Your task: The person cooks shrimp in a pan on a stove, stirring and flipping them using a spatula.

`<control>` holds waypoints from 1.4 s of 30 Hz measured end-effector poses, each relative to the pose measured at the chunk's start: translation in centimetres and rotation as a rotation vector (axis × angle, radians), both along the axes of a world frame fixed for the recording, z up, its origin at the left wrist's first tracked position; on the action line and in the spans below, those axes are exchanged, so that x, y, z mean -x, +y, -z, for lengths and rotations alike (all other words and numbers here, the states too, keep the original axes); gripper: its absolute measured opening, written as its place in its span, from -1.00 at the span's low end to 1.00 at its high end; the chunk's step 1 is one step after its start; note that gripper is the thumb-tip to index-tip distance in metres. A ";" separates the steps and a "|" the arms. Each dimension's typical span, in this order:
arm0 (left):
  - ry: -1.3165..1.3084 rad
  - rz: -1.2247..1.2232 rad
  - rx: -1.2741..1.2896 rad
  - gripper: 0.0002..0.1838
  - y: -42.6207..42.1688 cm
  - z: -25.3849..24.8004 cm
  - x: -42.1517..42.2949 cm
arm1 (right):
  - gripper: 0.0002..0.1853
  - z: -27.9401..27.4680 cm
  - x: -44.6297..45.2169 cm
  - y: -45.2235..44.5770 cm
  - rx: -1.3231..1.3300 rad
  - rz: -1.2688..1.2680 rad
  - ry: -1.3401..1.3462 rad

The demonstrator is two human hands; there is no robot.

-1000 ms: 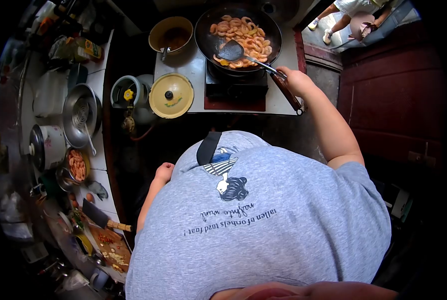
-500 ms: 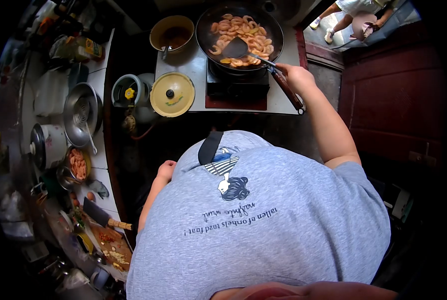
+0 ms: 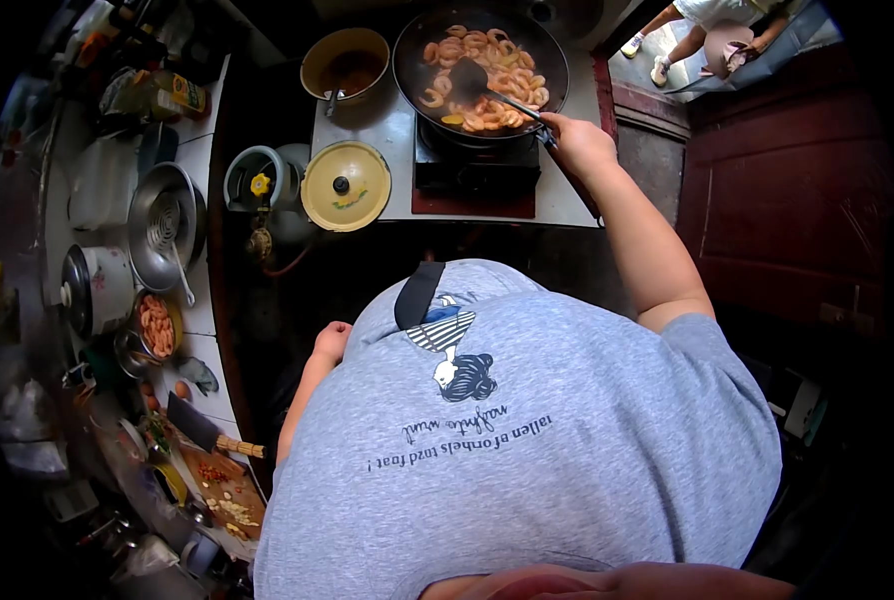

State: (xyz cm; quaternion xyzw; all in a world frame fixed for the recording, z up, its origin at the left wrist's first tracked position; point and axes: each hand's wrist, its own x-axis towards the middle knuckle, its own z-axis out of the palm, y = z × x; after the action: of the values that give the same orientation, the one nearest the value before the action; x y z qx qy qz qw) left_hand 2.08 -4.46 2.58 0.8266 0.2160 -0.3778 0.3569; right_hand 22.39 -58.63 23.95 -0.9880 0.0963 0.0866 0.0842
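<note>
My right hand point(image 3: 579, 146) is closed round the handle of a spatula point(image 3: 470, 78), above the brown handle of a dark wok. The spatula's dark blade rests among pink shrimp point(image 3: 512, 90) in the wok point(image 3: 407, 75), which sits on a black stove point(image 3: 467, 172). At my left side, my left hand point(image 3: 334, 338) hangs beside my shirt with its fingers curled; whether anything is in it is hidden. Left of the stove are a yellow lid point(image 3: 362, 200) with a black knob and a bowl point(image 3: 312, 65) of brown liquid with a spoon in it.
On the left counter are a metal colander point(image 3: 145, 230), a pot point(image 3: 112, 290), a bowl of pink food point(image 3: 155, 325), a cleaver point(image 3: 195, 424) and a cutting board point(image 3: 192, 462). A gas cylinder point(image 3: 292, 215) stands below. Another person's legs point(image 3: 682, 50) show at the upper right.
My right hand has moved slightly left and up, nearer the wok. The spatula's blade has shifted up among the shrimp. My left hand stays by my side.
</note>
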 end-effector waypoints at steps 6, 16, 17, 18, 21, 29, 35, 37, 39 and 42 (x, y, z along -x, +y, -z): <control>-0.012 0.061 -0.060 -0.70 -0.5 -1.6 -0.3 | -0.57 -1.7 0.0 1.0 -0.008 0.024 -0.007; -0.008 0.095 -0.114 -0.74 -2.0 -4.7 -1.3 | -0.65 0.4 -2.0 1.2 -0.138 0.109 -0.061; -0.011 0.092 -0.113 -0.74 -2.3 -5.4 -1.5 | -0.64 0.4 -2.1 0.9 -0.145 0.124 -0.074; -0.013 0.089 -0.112 -0.75 -2.5 -5.9 -1.7 | -0.64 0.5 -2.1 0.6 -0.152 0.139 -0.087; -0.011 0.089 -0.108 -0.74 -2.2 -5.0 -1.4 | -0.63 1.5 -2.0 -0.1 -0.241 0.127 -0.073; 0.001 0.000 -0.029 -0.70 -0.2 0.4 0.2 | -0.61 3.2 -0.4 0.4 -0.196 0.057 0.023; -0.011 0.046 -0.045 -0.71 -1.9 -4.0 -1.4 | -0.60 -0.2 0.2 -0.8 -0.210 0.099 0.059; -0.022 0.057 -0.055 -0.71 -1.6 -2.8 -1.2 | -0.62 -0.9 0.6 -0.9 -0.165 0.081 0.087; -0.011 0.016 -0.062 -0.70 -1.2 -1.4 -0.9 | -0.63 -0.9 1.2 -1.0 -0.145 0.065 0.098; -0.008 0.008 -0.047 -0.68 -0.8 -0.7 -0.2 | -0.64 -0.9 2.1 -0.8 -0.128 0.060 0.111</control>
State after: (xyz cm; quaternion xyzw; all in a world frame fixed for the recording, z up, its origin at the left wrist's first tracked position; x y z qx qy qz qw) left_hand 2.25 -5.27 3.24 0.8370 0.2203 -0.3708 0.3367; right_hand 20.31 -59.46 24.89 -0.9709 0.1245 0.1446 0.1444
